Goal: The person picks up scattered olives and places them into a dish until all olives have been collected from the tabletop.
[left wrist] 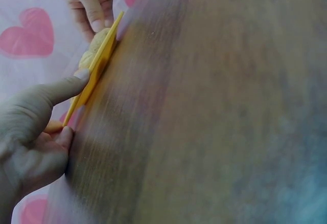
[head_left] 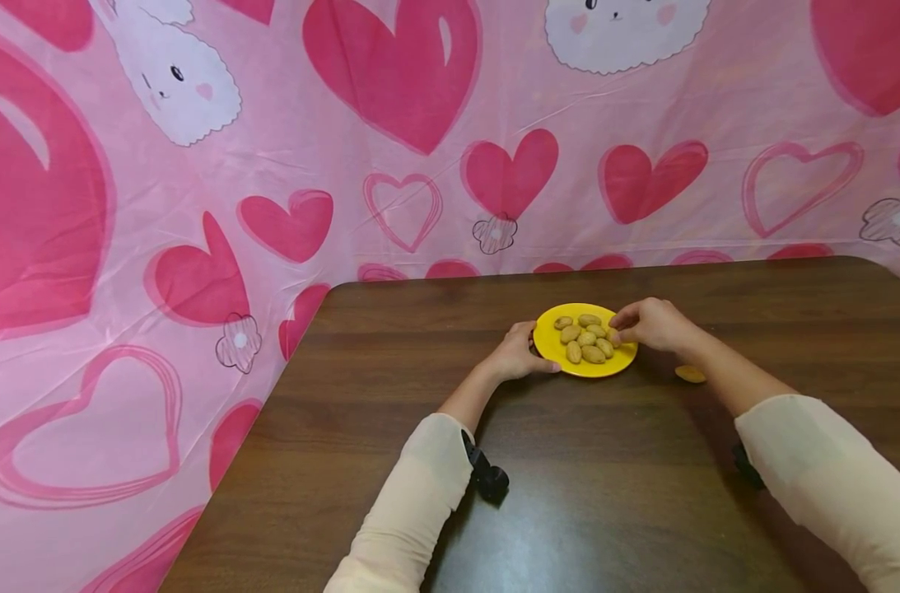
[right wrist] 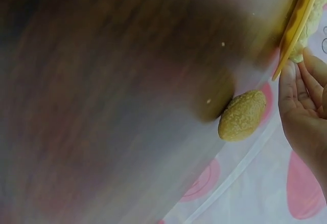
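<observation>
A round yellow plate (head_left: 605, 372) lies on the table, bearing several oval, yellow-brown, rough-skinned pieces (head_left: 593, 354) whose exact kind I cannot tell. My left hand (head_left: 518, 354) holds the plate's left rim; in the left wrist view the thumb lies on top and fingers sit below the edge. My right hand (head_left: 655, 324) is at the plate's right side, its thumb and fingertips pinching one oval piece (right wrist: 297, 54), mostly hidden by the fingers. Another oval piece (right wrist: 242, 115) lies alone on the table, under the right forearm in the head view.
The brown wooden table (head_left: 390, 387) carries a few pale crumbs (right wrist: 223, 44) near the lone piece. Behind it and at its left hangs a pink cloth (head_left: 450, 198) with hearts and rabbits. A black wrist camera (head_left: 490, 478) sticks out from the left sleeve.
</observation>
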The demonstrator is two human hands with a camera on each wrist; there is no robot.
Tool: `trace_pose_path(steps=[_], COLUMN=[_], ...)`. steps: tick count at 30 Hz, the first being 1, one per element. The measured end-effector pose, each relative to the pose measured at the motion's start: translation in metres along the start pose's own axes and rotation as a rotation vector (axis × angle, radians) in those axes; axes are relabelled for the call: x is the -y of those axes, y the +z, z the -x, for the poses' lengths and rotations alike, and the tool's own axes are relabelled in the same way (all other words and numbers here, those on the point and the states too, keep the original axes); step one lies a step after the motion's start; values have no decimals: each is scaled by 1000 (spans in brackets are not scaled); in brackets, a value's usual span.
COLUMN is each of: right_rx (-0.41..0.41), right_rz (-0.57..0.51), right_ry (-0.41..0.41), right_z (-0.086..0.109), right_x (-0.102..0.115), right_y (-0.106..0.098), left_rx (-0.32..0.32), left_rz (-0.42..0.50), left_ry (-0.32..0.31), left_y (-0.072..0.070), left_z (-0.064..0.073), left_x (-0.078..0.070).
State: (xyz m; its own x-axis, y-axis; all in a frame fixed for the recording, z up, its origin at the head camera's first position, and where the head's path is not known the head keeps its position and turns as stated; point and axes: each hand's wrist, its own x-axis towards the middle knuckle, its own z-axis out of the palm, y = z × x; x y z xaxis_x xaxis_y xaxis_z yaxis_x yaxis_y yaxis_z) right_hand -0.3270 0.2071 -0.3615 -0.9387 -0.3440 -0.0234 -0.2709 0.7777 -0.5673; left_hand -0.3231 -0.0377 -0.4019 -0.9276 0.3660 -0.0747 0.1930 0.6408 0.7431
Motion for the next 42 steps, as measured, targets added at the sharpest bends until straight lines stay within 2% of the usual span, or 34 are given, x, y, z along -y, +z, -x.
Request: trace_pose_path(steps=[7, 18, 27, 33, 42], right_rx=[-6, -21, -45, -53, -82], right_rz=[-10, -56, -32, -46, 13], right_ry=[-1, 43, 27, 53, 44], right_z=[1, 8, 17, 27, 40], right_x=[1, -1, -10, -18, -32], right_y=[-3, -9, -19, -25, -36], left_rx=[4, 1, 0, -1, -3], left_rz=[-9, -4, -6, -2, 3], left_ry=[4, 0, -2, -10, 6], left_y=[-1, 0, 0, 1, 0], left_z=[0, 0, -1, -1, 0], left_x=[0, 0, 1, 0, 0])
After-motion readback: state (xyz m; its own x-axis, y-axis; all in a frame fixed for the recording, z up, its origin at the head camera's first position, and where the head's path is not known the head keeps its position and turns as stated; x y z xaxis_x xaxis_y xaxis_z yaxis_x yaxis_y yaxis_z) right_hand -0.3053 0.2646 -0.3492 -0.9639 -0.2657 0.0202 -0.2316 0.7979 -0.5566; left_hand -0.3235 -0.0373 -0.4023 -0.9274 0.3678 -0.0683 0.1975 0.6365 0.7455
